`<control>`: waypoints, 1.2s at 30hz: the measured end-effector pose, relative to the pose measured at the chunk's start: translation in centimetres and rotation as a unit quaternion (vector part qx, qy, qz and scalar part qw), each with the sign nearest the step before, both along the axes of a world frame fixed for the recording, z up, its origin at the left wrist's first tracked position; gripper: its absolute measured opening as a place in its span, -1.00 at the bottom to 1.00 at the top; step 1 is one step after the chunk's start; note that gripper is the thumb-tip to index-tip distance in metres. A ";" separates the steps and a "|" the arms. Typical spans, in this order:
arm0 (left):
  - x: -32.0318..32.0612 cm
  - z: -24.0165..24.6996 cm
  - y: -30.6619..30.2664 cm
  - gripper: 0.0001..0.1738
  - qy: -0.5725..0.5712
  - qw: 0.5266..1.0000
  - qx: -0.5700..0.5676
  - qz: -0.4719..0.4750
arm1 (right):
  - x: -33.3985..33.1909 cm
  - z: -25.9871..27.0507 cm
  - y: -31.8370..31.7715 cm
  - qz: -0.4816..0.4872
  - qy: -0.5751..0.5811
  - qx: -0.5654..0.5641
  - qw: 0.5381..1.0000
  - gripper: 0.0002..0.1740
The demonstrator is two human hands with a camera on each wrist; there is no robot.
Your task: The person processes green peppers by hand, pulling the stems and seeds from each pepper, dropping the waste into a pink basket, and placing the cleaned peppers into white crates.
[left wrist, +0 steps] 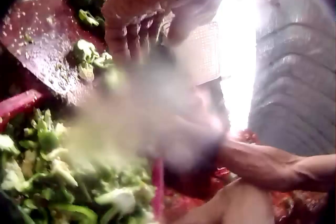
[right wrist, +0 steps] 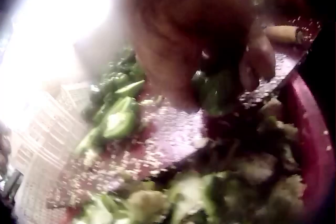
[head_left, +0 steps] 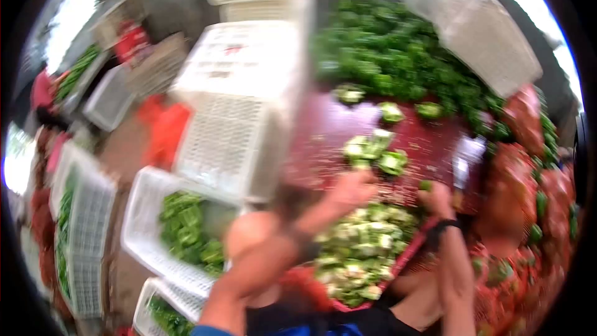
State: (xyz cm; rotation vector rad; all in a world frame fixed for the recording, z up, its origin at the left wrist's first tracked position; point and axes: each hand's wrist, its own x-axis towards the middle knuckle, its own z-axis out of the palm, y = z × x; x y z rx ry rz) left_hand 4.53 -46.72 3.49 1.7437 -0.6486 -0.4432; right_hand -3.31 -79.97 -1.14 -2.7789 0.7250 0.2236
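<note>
My right hand [head_left: 438,199] grips a dark green pepper [right wrist: 218,92] between thumb and fingers, over the near edge of the red tabletop [right wrist: 178,132]. My left hand [head_left: 354,190] reaches over that edge, just short of the cut green peppers [head_left: 373,149]. Its fingers [left wrist: 119,40] bend loosely downward with the thumb apart, and nothing shows between them in the left wrist view. Below both hands is a pinkish-red tub [right wrist: 310,124] full of pale green pepper scraps [head_left: 367,249]. A blur covers the middle of the left wrist view.
Whole green peppers [head_left: 385,43] are heaped at the table's back. A tan handle-like piece [right wrist: 283,34] lies near the right hand. White crates [head_left: 217,143] stand at left, one crate [head_left: 140,211] holding green peppers. Red mesh sacks [head_left: 510,193] crowd the right side.
</note>
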 end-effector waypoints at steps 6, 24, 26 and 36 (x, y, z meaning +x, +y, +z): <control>-5.3 -3.5 -1.2 -0.84 -0.199 0.899 0.308 -0.240 | 5.3 8.4 9.9 0.002 -0.204 0.411 0.888 -0.73; 0.4 2.8 3.4 -0.74 -0.207 0.929 0.280 -0.127 | 13.1 1.5 5.8 0.078 -0.316 0.064 0.943 -0.91; 0.5 3.7 3.7 -0.84 -0.209 0.933 0.284 -0.076 | 13.3 -1.7 4.9 0.119 -0.293 -0.085 0.945 -0.87; 0.0 3.3 4.2 -0.77 -0.200 0.930 0.292 -0.097 | 10.4 -1.5 6.3 0.163 -0.183 -0.023 0.969 -0.71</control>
